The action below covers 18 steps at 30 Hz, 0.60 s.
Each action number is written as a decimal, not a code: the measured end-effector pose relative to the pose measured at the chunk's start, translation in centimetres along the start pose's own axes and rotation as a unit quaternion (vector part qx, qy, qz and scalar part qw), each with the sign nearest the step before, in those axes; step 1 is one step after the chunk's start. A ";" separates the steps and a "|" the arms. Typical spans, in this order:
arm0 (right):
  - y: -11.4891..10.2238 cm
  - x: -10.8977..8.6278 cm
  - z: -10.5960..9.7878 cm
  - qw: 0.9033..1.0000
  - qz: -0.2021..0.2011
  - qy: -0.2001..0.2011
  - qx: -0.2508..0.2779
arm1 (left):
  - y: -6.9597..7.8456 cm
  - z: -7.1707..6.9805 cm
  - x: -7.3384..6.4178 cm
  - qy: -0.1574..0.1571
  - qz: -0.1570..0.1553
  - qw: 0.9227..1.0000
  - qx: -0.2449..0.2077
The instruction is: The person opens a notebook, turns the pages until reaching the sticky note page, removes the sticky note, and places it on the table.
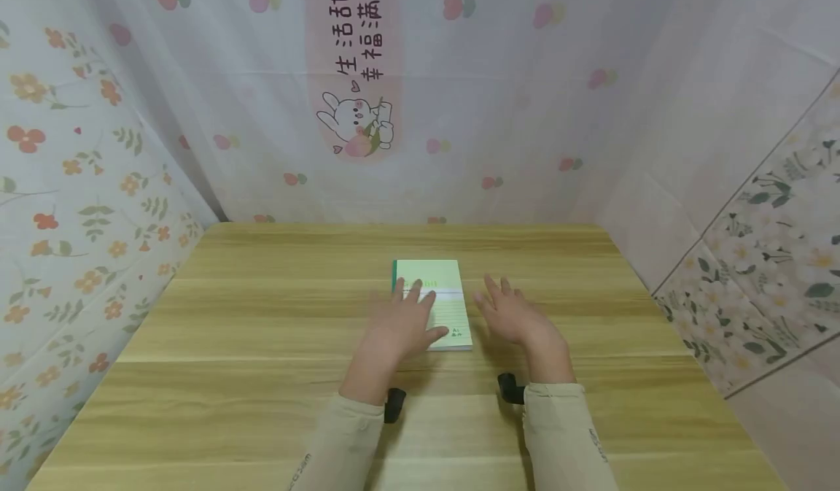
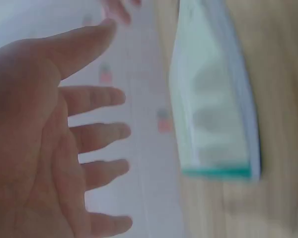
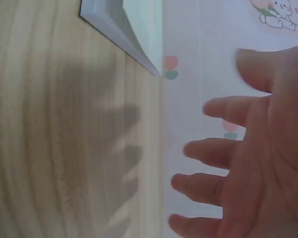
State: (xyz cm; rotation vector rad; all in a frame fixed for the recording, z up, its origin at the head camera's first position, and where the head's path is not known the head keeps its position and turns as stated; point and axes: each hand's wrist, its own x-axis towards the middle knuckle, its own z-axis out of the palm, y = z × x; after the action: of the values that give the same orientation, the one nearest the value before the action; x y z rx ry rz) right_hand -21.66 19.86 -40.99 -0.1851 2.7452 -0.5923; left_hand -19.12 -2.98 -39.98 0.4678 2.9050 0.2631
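"Green notebook (image 1: 448, 307), 1: location?"

"12 o'clock, on table (image 1: 249, 389). Left hand (image 1: 405, 325), spread, over its 8 o'clock; right hand (image 1: 515, 317), spread, off its 3 o'clock."

"Hazard?"

"Cover (image 3: 146, 25) edge appears raised; pinched alone, it could flap open."

Left wrist view blurs the softly shadowed notepad (image 2: 201, 74).

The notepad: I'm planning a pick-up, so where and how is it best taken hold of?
Probably the green edge, pinched from the person's left, thumb on top: the notepad lies flat, and that edge looks bound. Opposite, the cover seems lifted, so gripping there might open it.
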 end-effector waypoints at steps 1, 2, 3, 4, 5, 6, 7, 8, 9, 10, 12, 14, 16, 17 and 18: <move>0.2 -0.1 0.1 1.000 -0.003 -0.007 -0.001 | 0.8 0.3 0.1 -0.005 0.011 1.000 0.009; 0.3 -0.1 0.2 1.000 -0.006 -0.014 -0.001 | 1.6 0.7 0.3 -0.009 0.021 1.000 0.018; 0.5 -0.2 0.3 1.000 -0.008 -0.018 -0.001 | 2.3 1.1 0.5 -0.013 0.030 0.999 0.025; 0.7 -0.2 0.4 1.000 -0.012 -0.020 -0.005 | 2.9 1.5 0.7 -0.016 0.037 0.999 0.032; 0.8 -0.3 0.5 1.000 -0.013 -0.023 -0.007 | 3.4 1.8 1.0 -0.020 0.042 0.998 0.042; 1.0 -0.3 0.6 1.000 -0.014 -0.024 -0.010 | 3.8 2.2 1.2 -0.021 0.047 0.997 0.054; 1.2 -0.4 0.7 1.000 -0.012 -0.024 -0.010 | 4.2 2.5 1.4 -0.022 0.051 0.997 0.061; 1.4 -0.5 0.9 1.000 -0.009 -0.026 -0.010 | 4.5 2.7 1.6 -0.024 0.054 0.996 0.069; 1.5 -0.6 1.0 1.000 -0.008 -0.027 -0.013 | 4.7 3.0 1.8 -0.026 0.057 0.995 0.074; 1.6 -0.6 1.2 0.999 -0.008 -0.028 -0.018 | 4.8 3.1 1.9 -0.030 0.059 0.995 0.078; 1.7 -0.7 1.4 0.999 -0.005 -0.032 -0.020 | 4.9 3.3 2.2 -0.036 0.064 0.994 0.081; 1.7 -0.7 1.5 0.999 -0.006 -0.037 -0.023 | 5.0 3.4 2.4 -0.042 0.064 0.994 0.072; 1.6 -0.7 1.5 0.999 -0.010 -0.037 -0.030 | 4.9 3.4 2.6 -0.042 0.069 0.995 0.062; 1.6 -0.6 1.5 0.999 -0.009 -0.038 -0.032 | 5.0 3.4 2.6 -0.040 0.073 0.995 0.055; 1.5 -0.6 1.6 0.999 -0.009 -0.038 -0.033 | 5.0 3.3 2.6 -0.037 0.078 0.995 0.050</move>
State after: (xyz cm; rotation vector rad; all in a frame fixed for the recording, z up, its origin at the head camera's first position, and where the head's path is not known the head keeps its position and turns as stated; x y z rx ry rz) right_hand -20.64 20.77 -42.79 -0.2419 2.6930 -0.4893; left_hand -19.44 2.98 -42.58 0.7078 2.8215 0.1207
